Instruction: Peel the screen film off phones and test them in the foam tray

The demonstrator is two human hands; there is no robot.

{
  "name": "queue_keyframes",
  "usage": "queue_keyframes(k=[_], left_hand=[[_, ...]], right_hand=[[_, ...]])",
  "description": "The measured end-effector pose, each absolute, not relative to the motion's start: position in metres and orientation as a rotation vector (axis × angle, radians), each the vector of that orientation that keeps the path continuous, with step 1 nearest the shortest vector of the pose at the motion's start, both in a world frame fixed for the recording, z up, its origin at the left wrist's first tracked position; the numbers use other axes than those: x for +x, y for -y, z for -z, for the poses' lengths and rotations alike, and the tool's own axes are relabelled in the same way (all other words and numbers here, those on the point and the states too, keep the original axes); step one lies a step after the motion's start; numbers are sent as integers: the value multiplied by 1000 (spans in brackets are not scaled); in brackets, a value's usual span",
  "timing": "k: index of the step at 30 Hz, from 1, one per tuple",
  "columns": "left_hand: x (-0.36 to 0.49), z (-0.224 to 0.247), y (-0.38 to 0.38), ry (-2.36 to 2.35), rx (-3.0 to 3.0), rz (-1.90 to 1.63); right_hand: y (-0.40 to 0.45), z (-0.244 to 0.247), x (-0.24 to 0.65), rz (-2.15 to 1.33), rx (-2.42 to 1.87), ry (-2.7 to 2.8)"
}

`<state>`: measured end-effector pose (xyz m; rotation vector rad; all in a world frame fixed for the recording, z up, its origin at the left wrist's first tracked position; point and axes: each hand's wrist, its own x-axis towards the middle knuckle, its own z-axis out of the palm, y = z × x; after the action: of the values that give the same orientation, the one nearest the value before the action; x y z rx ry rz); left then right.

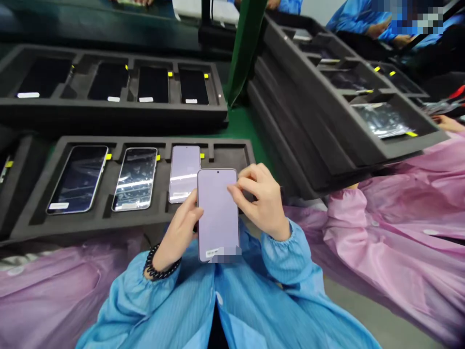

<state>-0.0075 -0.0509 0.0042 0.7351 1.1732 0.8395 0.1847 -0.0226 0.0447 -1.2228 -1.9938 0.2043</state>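
Observation:
A smartphone (pixel 218 213) with a lit pale-lilac screen is held upright in front of my body, a white label near its lower edge. My left hand (pixel 180 232) grips it by the left side, thumb on the edge; the other fingers are partly hidden behind it. My right hand (pixel 259 196) is at the upper right of the screen, thumb and forefinger pinched close to the glass. Whether anything thin is between them I cannot make out. Just behind, a grey foam tray (pixel 156 223) carries a lit phone (pixel 184 169) and two dark-screened phones, with yellow tabs beside them.
A second foam tray (pixel 145 107) of dark phones lies farther back. To the right rises a stack of trays (pixel 290 111), near a green post (pixel 245 48). People in pink sleeves (pixel 392 213) sit close on both sides; others in blue work across the bench.

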Motion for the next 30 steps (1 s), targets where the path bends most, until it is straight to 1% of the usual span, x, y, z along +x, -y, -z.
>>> queue_keyframes(k=[2, 4, 7, 10, 14, 20, 26, 30], left_hand=[[-2, -5, 52, -1160, 826, -829], [3, -6, 52, -1116, 850, -816], [7, -8, 52, -1044, 766, -778], [6, -13, 51, -928, 700, -760], [6, -22, 50, -834, 636, -787], [7, -27, 45, -796, 622, -770], [8, -27, 42, -796, 588, -781], [10, -26, 42, -784, 558, -771]], right_hand=[[19, -46, 178, -295, -1056, 1972], [14, -43, 173, -459, -980, 1868], [8, -34, 170, -697, -984, 1676], [8, -31, 173, -822, -994, 1663], [14, -38, 176, -838, -1097, 1696], [12, -47, 172, -759, -1422, 1759], [9, -44, 171, -731, -1373, 1807], [7, -43, 173, -736, -1414, 1761]])
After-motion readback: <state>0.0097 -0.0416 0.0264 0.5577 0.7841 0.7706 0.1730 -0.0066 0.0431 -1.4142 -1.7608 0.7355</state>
